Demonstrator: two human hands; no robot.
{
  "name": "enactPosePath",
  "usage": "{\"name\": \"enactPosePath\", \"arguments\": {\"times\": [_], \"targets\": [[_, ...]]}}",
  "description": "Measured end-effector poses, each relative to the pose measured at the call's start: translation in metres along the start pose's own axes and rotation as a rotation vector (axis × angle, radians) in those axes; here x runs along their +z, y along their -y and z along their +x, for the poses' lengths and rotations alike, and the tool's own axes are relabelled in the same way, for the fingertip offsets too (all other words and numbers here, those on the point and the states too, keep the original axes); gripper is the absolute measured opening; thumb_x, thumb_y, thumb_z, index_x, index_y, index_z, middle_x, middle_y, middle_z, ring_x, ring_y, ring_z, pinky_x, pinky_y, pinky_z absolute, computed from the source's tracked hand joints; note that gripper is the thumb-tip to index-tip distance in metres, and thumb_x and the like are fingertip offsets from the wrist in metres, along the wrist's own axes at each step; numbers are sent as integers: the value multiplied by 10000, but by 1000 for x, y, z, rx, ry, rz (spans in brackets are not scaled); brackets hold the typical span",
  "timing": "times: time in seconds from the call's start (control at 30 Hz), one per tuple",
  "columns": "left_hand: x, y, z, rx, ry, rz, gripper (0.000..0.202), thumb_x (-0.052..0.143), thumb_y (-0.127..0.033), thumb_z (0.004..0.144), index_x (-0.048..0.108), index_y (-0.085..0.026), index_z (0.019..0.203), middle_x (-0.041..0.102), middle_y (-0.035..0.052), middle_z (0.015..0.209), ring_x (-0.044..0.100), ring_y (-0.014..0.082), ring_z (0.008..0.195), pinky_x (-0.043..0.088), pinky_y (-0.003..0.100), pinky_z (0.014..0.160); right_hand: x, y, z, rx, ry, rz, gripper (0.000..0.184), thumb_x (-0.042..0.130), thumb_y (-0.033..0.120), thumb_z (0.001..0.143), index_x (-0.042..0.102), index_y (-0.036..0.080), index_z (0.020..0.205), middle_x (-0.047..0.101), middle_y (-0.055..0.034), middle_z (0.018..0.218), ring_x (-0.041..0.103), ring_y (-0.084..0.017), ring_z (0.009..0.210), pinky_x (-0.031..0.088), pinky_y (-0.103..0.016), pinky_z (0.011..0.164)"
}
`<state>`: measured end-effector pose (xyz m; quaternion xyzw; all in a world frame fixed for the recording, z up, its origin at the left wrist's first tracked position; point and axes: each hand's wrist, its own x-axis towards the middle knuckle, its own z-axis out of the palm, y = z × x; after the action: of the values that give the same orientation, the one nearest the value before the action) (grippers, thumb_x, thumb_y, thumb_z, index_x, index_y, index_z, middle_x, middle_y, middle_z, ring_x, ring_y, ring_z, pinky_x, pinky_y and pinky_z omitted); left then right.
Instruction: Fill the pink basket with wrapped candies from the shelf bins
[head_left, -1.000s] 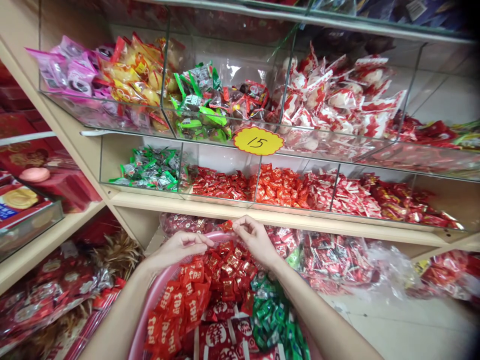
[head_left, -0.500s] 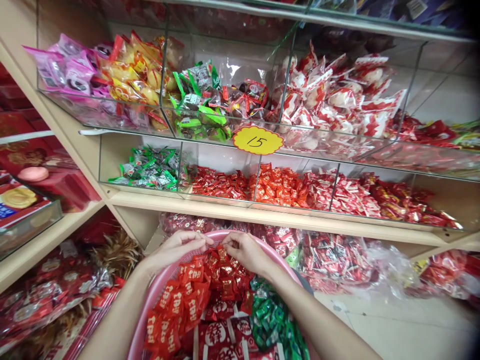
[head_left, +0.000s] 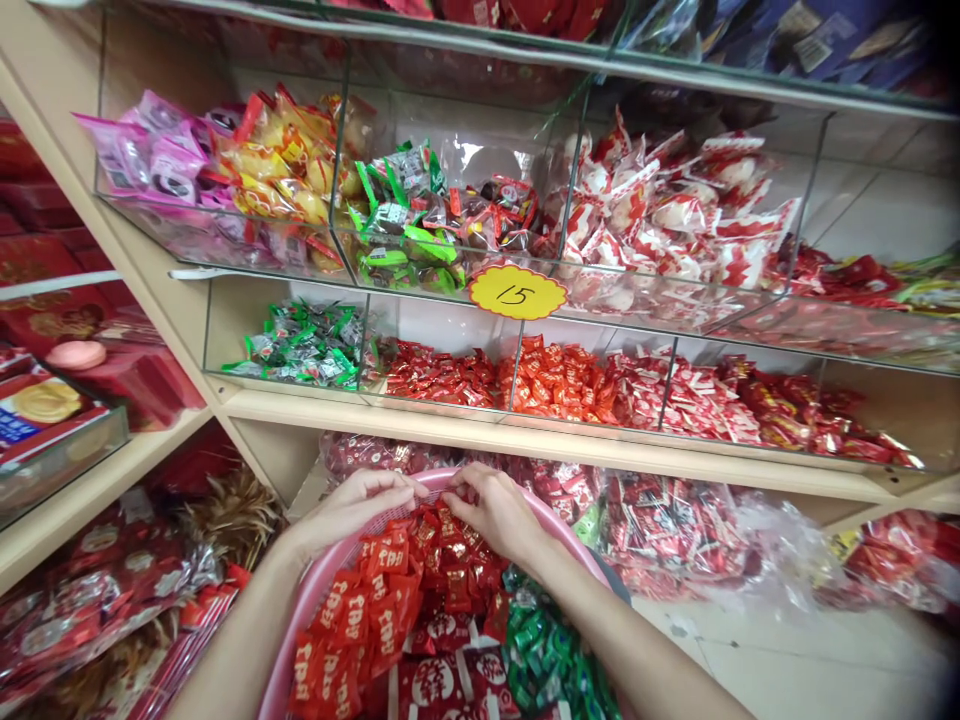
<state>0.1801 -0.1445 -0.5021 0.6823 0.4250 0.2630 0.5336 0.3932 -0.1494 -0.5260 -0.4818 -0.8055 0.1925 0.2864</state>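
A pink basket (head_left: 296,605) in front of me holds groups of wrapped sweets. Over its far rim, left of the middle, is my left hand (head_left: 364,505), fingers stretched to the right and nothing visible in them. My right hand (head_left: 499,510) hovers by the far rim, fingers bent, thumb slightly apart, just above dark red shiny candies (head_left: 457,570). Orange-red candy packets (head_left: 360,625) lie at the basket's left, green wrapped candies (head_left: 551,650) at its right. Between them sit maroon packets with white print (head_left: 431,680). The undersides of my fingers are hidden.
Clear-fronted shelf bins of sweets face me, with orange candies (head_left: 559,380) in the lower row. A yellow price tag (head_left: 517,292) reads 15. Behind the basket lie bulk candy bags (head_left: 667,525). A wooden shelf post (head_left: 150,270) stands at left.
The view has tilted up slightly, so the shelves sit lower. My right thumb and fingers have parted a little near the candies. My left hand stays almost in place.
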Motion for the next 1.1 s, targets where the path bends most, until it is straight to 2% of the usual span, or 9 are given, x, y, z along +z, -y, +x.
{"name": "enactPosePath", "arguments": {"times": [0.13,0.23,0.3,0.43,0.53,0.73,0.93,1.0,1.1], "targets": [[1,2,3,-26,14,13,356,558,-426,781,689,-138,943,693,56,889,583,187,849,426,261,769,-27,14,18,-63,-94,-47,137,510,266,833,608,179,873,615,-24,803,543,-120,666,375,-219,611],[1,3,4,-38,17,-1,341,565,-426,776,695,-142,912,698,51,880,587,189,863,424,259,779,-56,24,51,-132,-165,-127,167,442,224,865,601,176,886,627,-36,835,565,-124,718,395,-219,662],[1,3,4,-25,13,-8,337,564,-424,778,695,-146,915,698,53,902,588,189,878,421,259,795,-72,27,78,-108,-187,-292,183,435,191,860,603,169,929,635,-64,891,587,-154,803,407,-243,723],[0,6,3,-4,13,-6,333,556,-426,785,695,-149,904,693,65,957,587,196,920,417,266,828,-80,26,124,105,-1,-665,261,426,136,851,603,135,1042,630,-155,1012,597,-226,965,438,-288,781],[-1,9,3,10,20,-12,327,541,-426,796,695,-145,865,692,70,955,583,207,951,413,280,852,-70,21,142,234,111,-755,298,433,89,832,614,112,1068,631,-191,1035,602,-238,994,464,-298,789],[-2,10,3,27,19,16,314,542,-409,799,696,-140,855,697,67,910,592,196,908,419,265,817,-56,14,145,272,149,-775,352,389,25,827,625,105,1077,624,-205,1076,610,-246,996,491,-320,774],[-1,7,2,12,24,6,316,547,-423,792,691,-149,855,696,46,869,595,181,874,423,252,795,-61,23,143,248,108,-790,356,361,0,829,638,99,1029,634,-204,1040,613,-263,982,487,-333,752],[-1,6,2,6,20,4,321,549,-428,789,691,-150,862,695,45,873,594,180,871,424,252,792,-68,31,137,214,52,-793,351,349,-1,831,635,100,1008,635,-201,1021,613,-267,972,480,-337,745],[-1,6,1,-6,11,3,330,548,-424,790,688,-147,902,693,47,865,591,180,857,426,256,782,-79,44,114,86,-147,-671,269,376,72,851,627,105,941,648,-176,947,630,-262,892,472,-339,711]]}}
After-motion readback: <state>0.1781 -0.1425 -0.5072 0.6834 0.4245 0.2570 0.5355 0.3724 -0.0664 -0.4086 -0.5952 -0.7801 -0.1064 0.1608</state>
